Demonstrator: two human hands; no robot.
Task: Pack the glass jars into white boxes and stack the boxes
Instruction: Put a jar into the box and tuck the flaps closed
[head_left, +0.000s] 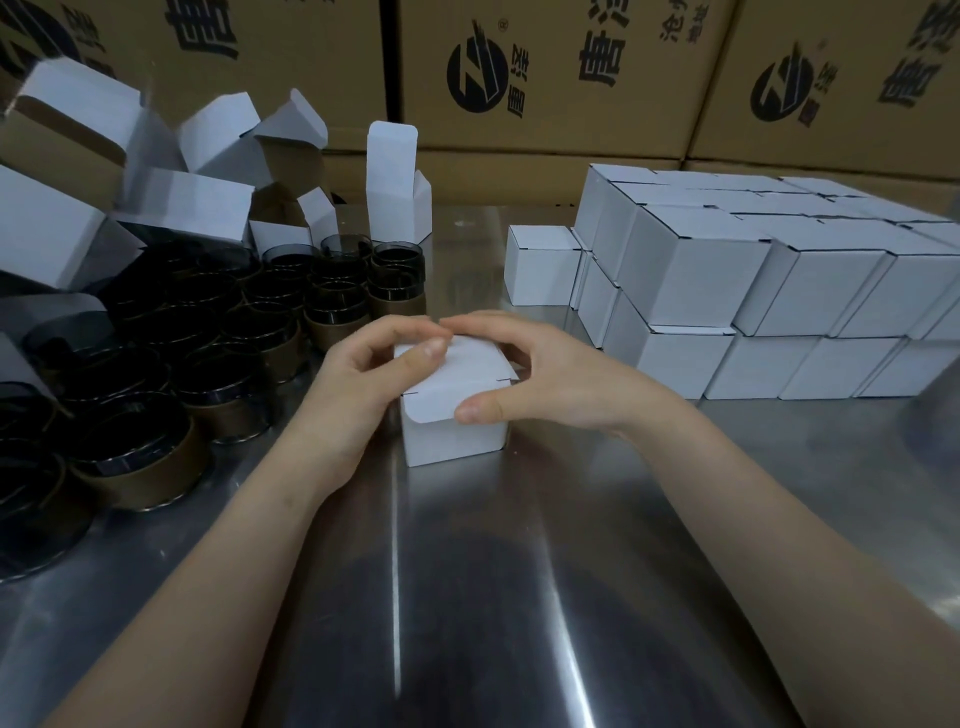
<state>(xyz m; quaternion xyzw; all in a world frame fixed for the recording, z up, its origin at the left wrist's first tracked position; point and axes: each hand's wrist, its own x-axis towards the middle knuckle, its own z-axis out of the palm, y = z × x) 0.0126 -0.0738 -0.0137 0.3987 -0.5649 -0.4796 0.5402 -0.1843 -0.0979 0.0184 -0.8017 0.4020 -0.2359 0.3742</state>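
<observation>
- White box (452, 441) stands at the centre of the steel desk (519, 571), its lid flap (441, 387) folded over the top, with the rounded edge hanging over the near face.
- Left grip (363, 384) curls round the box's left side, thumb pressing on the lid.
- Right grip (545, 374) curls over the right side, thumb on the lid's front edge.
- Dark glass jars (234, 322) with brown bands crowd the desk at left, with open boxes (208, 135) piled behind them.
- Closed boxes (727, 280) are stacked two layers high at right.
- Brown cartons (545, 114) line the back.
</observation>
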